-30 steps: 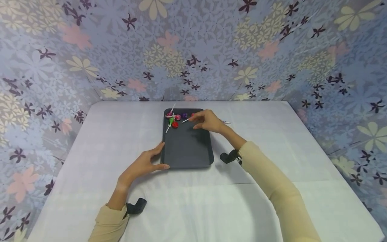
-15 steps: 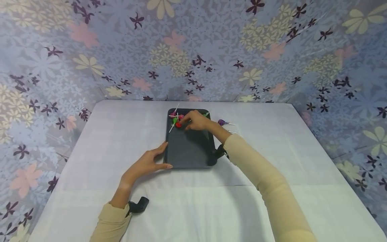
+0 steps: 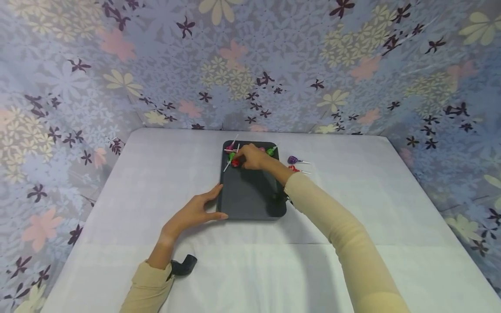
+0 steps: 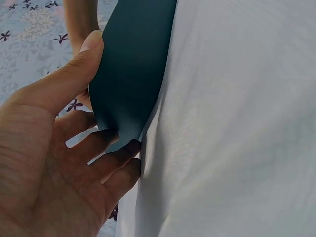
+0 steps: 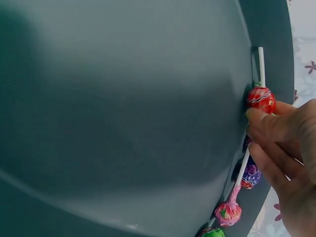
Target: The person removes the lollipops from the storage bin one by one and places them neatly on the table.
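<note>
A dark grey tray (image 3: 252,195) lies on the white-covered table. At its front-left corner rests my left hand (image 3: 197,211), thumb along the near edge and fingers against the left side. Inside the tray's far end, my right hand (image 3: 252,157) reaches down. In the right wrist view, that hand's thumb and finger pinch a red-wrapped lollipop (image 5: 260,99), its white stick pointing up in that view. Beside these fingers along the wall lie a purple lollipop (image 5: 251,175), a pink one (image 5: 228,213) and a green one (image 5: 213,232). My right hand partly hides the row in the head view.
Outside the tray on the right lie a purple lollipop (image 3: 292,160) and a red lollipop (image 3: 293,168). More lollipops with crossing sticks sit in the tray's far-left corner, including a green one (image 3: 232,156). A patterned floral backdrop (image 3: 250,65) rises behind the table.
My right hand has moved left across the tray's far end to the lollipops at the left. The two lollipops right of the tray have come into fuller view. My left hand stays at the corner.
</note>
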A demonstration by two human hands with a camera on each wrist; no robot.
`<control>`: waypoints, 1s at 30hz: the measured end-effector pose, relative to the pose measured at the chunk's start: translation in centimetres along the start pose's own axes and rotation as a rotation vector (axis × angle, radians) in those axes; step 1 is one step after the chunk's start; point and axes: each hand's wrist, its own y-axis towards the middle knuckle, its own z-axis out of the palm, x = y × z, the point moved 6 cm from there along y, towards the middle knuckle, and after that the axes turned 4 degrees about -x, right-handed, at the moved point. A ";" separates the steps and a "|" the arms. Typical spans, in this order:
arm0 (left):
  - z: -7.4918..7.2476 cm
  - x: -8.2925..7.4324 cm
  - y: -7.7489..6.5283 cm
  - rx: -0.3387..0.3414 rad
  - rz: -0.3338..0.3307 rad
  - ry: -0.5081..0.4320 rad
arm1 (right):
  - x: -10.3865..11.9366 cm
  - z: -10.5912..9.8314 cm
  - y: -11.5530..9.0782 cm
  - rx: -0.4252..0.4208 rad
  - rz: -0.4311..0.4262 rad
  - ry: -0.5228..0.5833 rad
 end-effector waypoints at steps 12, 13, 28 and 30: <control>0.0 -0.1 0.1 -0.007 0.003 0.017 | 0.6 0.2 -0.1 -0.040 -0.009 -0.056; 0.0 -0.1 0.1 -0.006 0.002 0.018 | 0.6 0.3 -0.1 -0.040 -0.010 -0.049; -0.2 -0.3 0.1 0.001 -0.003 0.020 | 1.4 0.9 -0.2 -0.007 -0.062 0.000; -0.2 -0.3 0.1 0.004 0.000 0.020 | 1.4 1.0 -0.2 -0.010 -0.067 0.008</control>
